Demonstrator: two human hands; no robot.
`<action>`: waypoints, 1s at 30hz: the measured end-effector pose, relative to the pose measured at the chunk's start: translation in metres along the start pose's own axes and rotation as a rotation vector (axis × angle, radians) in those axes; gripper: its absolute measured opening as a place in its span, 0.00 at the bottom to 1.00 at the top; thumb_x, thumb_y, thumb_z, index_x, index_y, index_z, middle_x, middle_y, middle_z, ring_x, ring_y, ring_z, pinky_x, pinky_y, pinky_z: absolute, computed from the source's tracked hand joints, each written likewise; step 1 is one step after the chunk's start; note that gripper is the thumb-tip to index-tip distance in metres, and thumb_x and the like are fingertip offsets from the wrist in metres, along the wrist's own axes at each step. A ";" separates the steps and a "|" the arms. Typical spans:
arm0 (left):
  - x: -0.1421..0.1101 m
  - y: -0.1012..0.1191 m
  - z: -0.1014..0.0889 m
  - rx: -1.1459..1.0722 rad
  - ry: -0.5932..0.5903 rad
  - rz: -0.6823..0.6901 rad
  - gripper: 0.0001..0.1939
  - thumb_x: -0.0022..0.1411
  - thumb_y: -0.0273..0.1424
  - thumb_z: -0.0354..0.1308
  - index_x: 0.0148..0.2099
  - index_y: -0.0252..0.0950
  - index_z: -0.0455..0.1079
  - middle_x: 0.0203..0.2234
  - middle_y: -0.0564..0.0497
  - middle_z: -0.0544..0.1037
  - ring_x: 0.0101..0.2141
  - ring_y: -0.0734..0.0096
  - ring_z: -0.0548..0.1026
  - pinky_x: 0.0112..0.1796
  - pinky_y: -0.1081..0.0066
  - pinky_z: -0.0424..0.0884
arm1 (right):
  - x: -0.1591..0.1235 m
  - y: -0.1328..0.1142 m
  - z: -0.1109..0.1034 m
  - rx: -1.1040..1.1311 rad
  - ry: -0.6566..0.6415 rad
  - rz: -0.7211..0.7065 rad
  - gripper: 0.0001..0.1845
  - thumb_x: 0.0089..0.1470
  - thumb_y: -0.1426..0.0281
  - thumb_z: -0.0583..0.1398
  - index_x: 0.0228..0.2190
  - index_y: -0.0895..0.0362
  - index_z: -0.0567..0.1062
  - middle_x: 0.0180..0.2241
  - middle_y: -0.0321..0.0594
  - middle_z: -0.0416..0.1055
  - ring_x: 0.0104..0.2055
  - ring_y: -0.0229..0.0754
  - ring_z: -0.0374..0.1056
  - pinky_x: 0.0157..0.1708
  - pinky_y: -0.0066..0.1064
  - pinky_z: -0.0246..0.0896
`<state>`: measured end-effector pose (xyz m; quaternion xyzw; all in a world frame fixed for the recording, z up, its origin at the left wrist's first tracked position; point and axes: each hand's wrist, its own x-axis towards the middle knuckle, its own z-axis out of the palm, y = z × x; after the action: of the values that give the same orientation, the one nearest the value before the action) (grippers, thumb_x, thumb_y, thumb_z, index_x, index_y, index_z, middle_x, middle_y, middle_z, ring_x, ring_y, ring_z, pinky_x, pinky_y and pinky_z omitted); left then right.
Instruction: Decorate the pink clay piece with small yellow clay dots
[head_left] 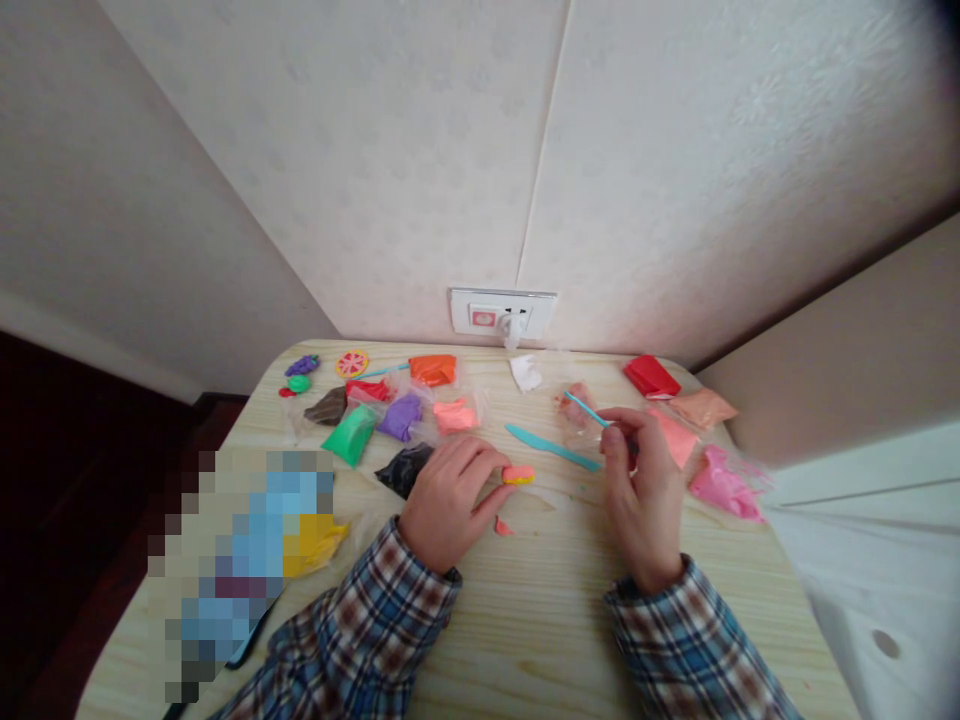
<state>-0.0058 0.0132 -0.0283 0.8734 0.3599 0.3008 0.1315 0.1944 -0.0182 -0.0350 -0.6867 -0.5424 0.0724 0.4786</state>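
Between the thumb and fingers of my left hand (454,500) is a small piece of pink and yellow clay (519,475), held just above the table. My right hand (641,490) is closed around a thin light-blue modelling tool (585,408), whose tip points up and to the left. Between the hands lies a flat turquoise plastic knife (551,446). A scrap of salmon-pink clay (503,527) rests on the wood below the left fingers. Partly behind my left hand sits a bag of black clay (405,470).
Bags of green (351,436), purple (403,416) and orange clay (433,370) lie at the back left, near small clay shapes (352,363). Red (651,376) and pink bags (724,485) are at the right. A wall socket (502,318) is behind the table. Pixelation covers the left side.
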 end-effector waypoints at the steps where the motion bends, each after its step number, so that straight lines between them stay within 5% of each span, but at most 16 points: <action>1: 0.000 0.000 -0.001 0.004 0.019 -0.008 0.05 0.63 0.31 0.58 0.39 0.35 0.70 0.33 0.48 0.77 0.37 0.64 0.74 0.39 0.65 0.73 | 0.000 0.000 0.000 0.003 -0.008 0.002 0.10 0.62 0.67 0.51 0.40 0.55 0.69 0.33 0.41 0.70 0.33 0.42 0.67 0.32 0.33 0.62; 11: 0.003 -0.002 0.002 0.145 0.040 -0.072 0.08 0.59 0.33 0.62 0.36 0.33 0.71 0.31 0.47 0.74 0.37 0.57 0.70 0.39 0.59 0.70 | -0.005 -0.001 -0.006 -0.003 -0.146 -0.051 0.10 0.60 0.66 0.54 0.36 0.56 0.73 0.28 0.40 0.72 0.30 0.42 0.68 0.30 0.34 0.64; 16: 0.001 0.000 -0.010 0.083 0.084 0.048 0.11 0.63 0.37 0.58 0.36 0.32 0.69 0.30 0.47 0.75 0.35 0.62 0.70 0.37 0.63 0.70 | -0.003 0.001 -0.005 -0.008 -0.158 -0.047 0.10 0.60 0.66 0.54 0.37 0.57 0.74 0.30 0.41 0.74 0.32 0.43 0.69 0.32 0.35 0.65; 21: -0.006 0.003 -0.018 -0.013 -0.028 0.314 0.19 0.66 0.43 0.51 0.29 0.35 0.68 0.25 0.49 0.74 0.29 0.68 0.69 0.30 0.68 0.67 | -0.001 0.004 -0.005 -0.008 -0.158 -0.032 0.10 0.60 0.66 0.54 0.37 0.58 0.74 0.30 0.42 0.74 0.32 0.43 0.70 0.33 0.35 0.65; 25: -0.009 -0.004 -0.014 -0.047 -0.107 0.334 0.21 0.63 0.48 0.52 0.34 0.34 0.70 0.30 0.46 0.75 0.32 0.64 0.70 0.32 0.65 0.67 | 0.000 0.004 -0.006 -0.012 -0.147 -0.021 0.10 0.60 0.67 0.54 0.37 0.58 0.74 0.30 0.41 0.74 0.31 0.42 0.69 0.33 0.34 0.65; 30: -0.010 -0.011 -0.014 -0.071 -0.195 0.305 0.12 0.55 0.39 0.65 0.36 0.36 0.71 0.35 0.48 0.76 0.38 0.62 0.69 0.37 0.64 0.68 | 0.000 0.002 -0.005 -0.012 -0.156 -0.032 0.10 0.60 0.67 0.55 0.37 0.57 0.74 0.30 0.40 0.74 0.32 0.42 0.70 0.33 0.33 0.65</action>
<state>-0.0258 0.0138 -0.0263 0.9376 0.1979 0.2436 0.1494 0.1989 -0.0208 -0.0334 -0.6728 -0.5896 0.1149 0.4319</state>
